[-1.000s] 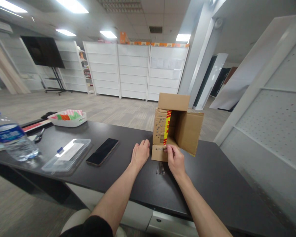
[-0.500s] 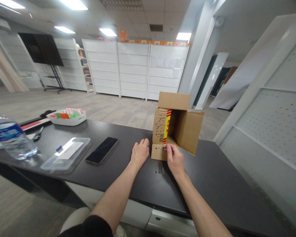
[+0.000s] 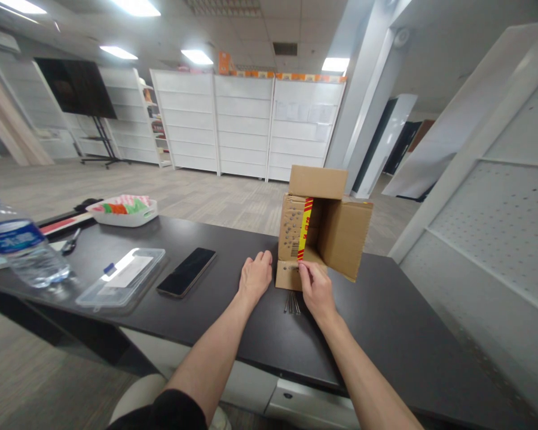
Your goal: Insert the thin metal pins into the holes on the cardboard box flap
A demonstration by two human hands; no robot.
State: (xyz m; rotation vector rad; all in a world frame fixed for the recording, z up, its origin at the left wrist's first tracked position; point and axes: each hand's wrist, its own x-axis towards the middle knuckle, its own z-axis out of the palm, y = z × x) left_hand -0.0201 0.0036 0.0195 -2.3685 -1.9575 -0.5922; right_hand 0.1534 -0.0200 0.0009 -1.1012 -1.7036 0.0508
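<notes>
An open cardboard box (image 3: 290, 224) with a yellow-red tape strip stands on the dark table, its opening facing me. Small round metal heads dot its left panel, and a few sit in a row on the lower flap (image 3: 287, 278). My right hand (image 3: 316, 286) pinches thumb and finger together against this flap; whatever is between the fingertips is too small or hidden to name. My left hand (image 3: 256, 278) rests on the table just left of the box, fingers loosely curled, nothing visible in it. Several thin nail-like metal pins (image 3: 292, 303) lie before the flap.
Left of my hands lie a black phone (image 3: 187, 272) and a clear plastic case (image 3: 125, 279). Farther left are a water bottle (image 3: 22, 251) and a white basket (image 3: 128, 218) with colourful contents. A perforated panel (image 3: 497, 215) rises at the right.
Both hands stay almost in place. My right fingertips have shifted very slightly at the flap, and the view has moved a little.
</notes>
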